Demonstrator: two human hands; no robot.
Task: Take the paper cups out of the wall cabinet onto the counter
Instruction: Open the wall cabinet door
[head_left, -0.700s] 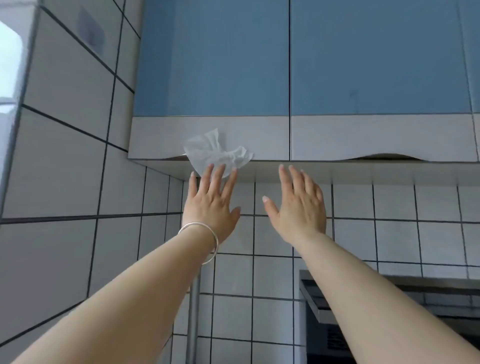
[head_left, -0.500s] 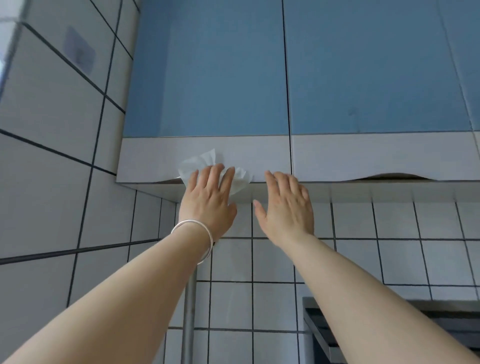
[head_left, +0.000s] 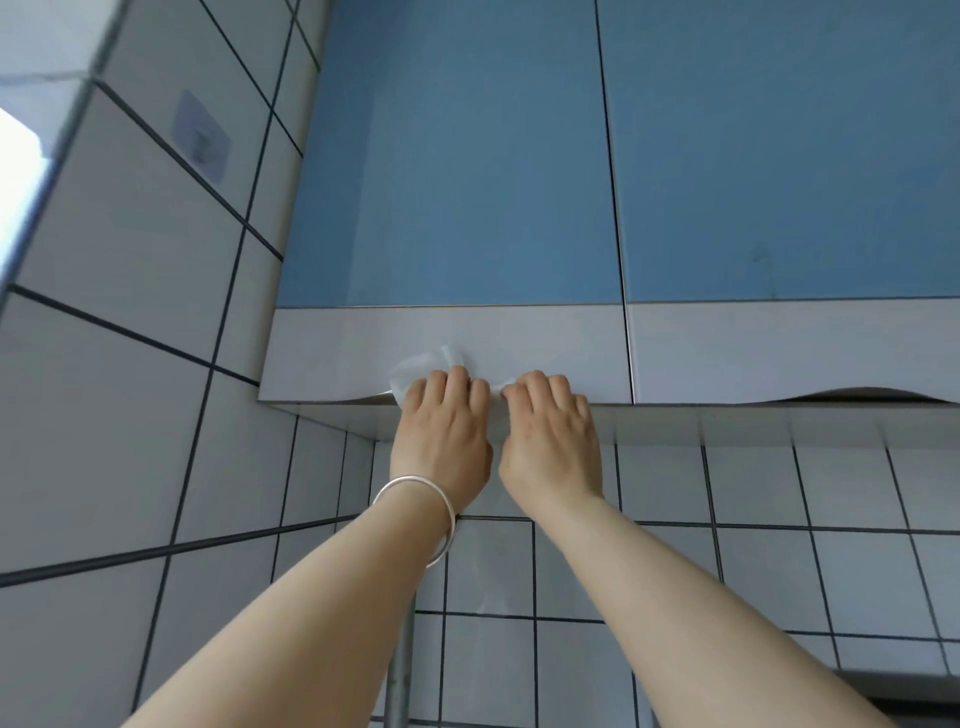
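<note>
The wall cabinet has two blue doors, both closed, each with a white band along the bottom. My left hand (head_left: 441, 431) and my right hand (head_left: 550, 436) sit side by side at the lower edge of the left door (head_left: 447, 208), fingers curled under that edge. A crumpled white tissue (head_left: 423, 366) is pressed between my left fingers and the white band. A silver bangle circles my left wrist. No paper cups show; the cabinet's inside is hidden.
The right cabinet door (head_left: 779, 182) is closed, with a curved finger notch at its bottom edge. White tiled walls run to the left and below. A clear adhesive hook (head_left: 200, 136) is stuck on the left wall. A metal pipe (head_left: 402, 670) runs down below my hands.
Both hands rose from below the cabinet to its bottom edge, and the fingers went from spread to curled under the left door. The tissue is now squashed against the door.
</note>
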